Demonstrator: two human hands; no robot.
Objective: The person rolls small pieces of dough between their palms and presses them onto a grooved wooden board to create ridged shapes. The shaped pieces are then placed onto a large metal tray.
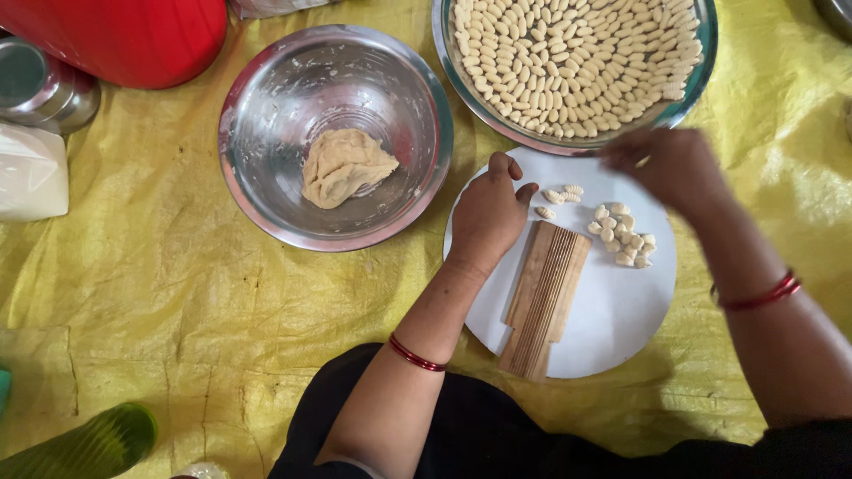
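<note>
My left hand [488, 215] rests, fingers curled, on the left part of a round white board [612, 306], touching the top edge of a ridged wooden paddle [545, 297]. My right hand [670, 168] hovers blurred over the board's far edge, pinching a small piece of dough between its fingertips, next to a steel tray [701, 66] filled with several shaped dough shells [572, 62]. Small dough pieces [621, 235] lie in a pile on the board, and three shaped ones [559, 197] lie near my left fingers.
A steel bowl [266, 115] with a lump of dough [344, 166] sits to the left. A red container [124, 35], steel lids [40, 84] and a white bag [31, 173] are at far left. A green bottle [84, 443] lies at bottom left on the yellow sheet [160, 293].
</note>
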